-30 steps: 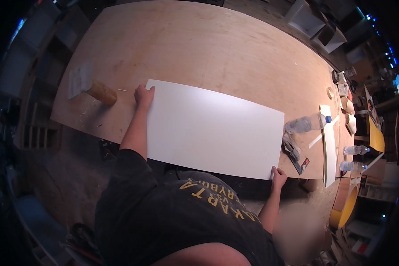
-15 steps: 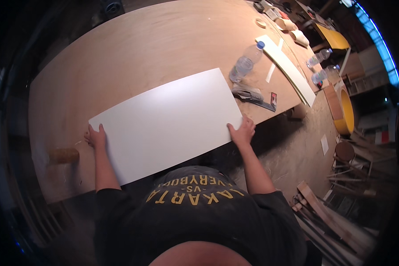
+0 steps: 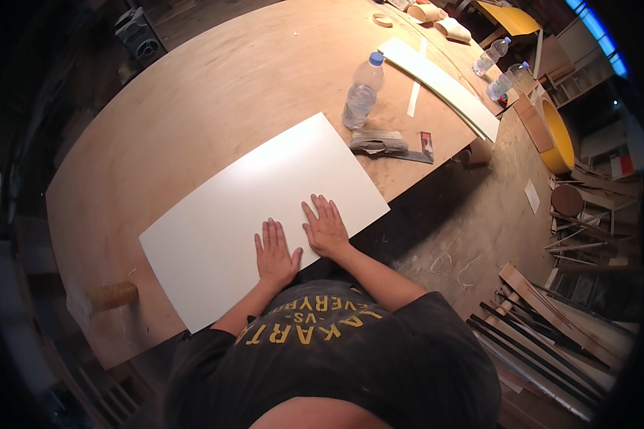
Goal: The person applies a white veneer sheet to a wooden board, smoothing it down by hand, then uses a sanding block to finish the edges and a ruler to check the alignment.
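Observation:
A rectangular white board lies on a large wooden worktable at its near edge. My left hand rests flat on the board, fingers spread, palm down. My right hand also lies flat on it, a little to the right and farther forward. Both hands grip nothing. Past the board's right end are a plastic bottle with a blue cap and a dark, angled tool with a worn grey piece on it. A yellowish cylinder sits left of the board.
Long white strips, more bottles and curled pale pieces occupy the table's right part. Off the right end stands a yellow round-framed piece, with piled wood and rods below. A dark machine stands beyond the far left edge.
Both hands have left the board's ends and moved inward onto its face, fingers now flat. The view has turned, so the board looks more tilted and the bottle lies nearer the centre.

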`<act>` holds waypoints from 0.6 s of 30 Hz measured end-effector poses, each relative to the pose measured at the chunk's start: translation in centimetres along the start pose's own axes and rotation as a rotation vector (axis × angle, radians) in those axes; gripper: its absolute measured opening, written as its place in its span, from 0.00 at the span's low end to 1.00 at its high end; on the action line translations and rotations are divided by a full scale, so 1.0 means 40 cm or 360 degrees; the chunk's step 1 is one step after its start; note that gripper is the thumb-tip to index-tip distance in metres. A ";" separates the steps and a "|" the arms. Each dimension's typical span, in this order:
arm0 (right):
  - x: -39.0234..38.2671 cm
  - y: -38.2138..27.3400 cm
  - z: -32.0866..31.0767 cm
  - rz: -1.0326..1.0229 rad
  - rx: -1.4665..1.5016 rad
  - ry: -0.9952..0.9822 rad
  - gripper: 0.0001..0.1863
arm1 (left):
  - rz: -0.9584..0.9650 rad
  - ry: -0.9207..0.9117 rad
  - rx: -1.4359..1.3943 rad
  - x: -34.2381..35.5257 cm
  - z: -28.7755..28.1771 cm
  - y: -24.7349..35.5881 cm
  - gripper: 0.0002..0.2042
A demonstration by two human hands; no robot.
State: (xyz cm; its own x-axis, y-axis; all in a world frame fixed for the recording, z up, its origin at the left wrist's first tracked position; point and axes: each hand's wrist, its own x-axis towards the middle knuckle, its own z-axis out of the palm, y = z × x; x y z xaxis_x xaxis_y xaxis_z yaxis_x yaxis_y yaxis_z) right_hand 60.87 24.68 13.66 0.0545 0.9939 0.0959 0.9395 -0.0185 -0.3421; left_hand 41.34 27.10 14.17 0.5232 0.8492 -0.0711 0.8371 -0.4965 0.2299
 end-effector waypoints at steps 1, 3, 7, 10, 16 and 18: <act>0.000 -0.001 -0.002 0.0002 0.0001 0.0000 0.32 | 0.0119 -0.0030 -0.0096 -0.005 0.007 0.014 0.44; -0.003 -0.001 -0.004 0.0006 0.0006 -0.0024 0.31 | 0.0105 -0.0048 -0.0102 -0.005 0.002 0.014 0.45; -0.006 0.008 -0.004 0.0009 0.0012 -0.0024 0.31 | -0.0061 0.0014 -0.0098 0.073 -0.021 -0.002 0.45; 0.002 0.010 -0.010 0.0003 -0.0007 -0.0032 0.32 | -0.0329 0.0249 0.0065 0.218 -0.004 -0.082 0.45; 0.011 0.013 -0.017 0.0005 0.0015 -0.0017 0.32 | -0.0628 0.0244 0.0117 0.432 -0.058 -0.218 0.45; 0.017 0.013 -0.017 0.0038 0.0026 -0.0039 0.32 | -0.0646 0.0206 0.0145 0.451 -0.054 -0.223 0.45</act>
State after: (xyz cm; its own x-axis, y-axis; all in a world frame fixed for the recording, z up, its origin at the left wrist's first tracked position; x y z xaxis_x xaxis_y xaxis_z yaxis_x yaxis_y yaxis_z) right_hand 61.60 25.27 14.17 0.0682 0.9956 0.0644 0.9322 -0.0406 -0.3596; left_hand 42.98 47.24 12.95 0.1291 0.9915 -0.0142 0.9845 -0.1265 0.1213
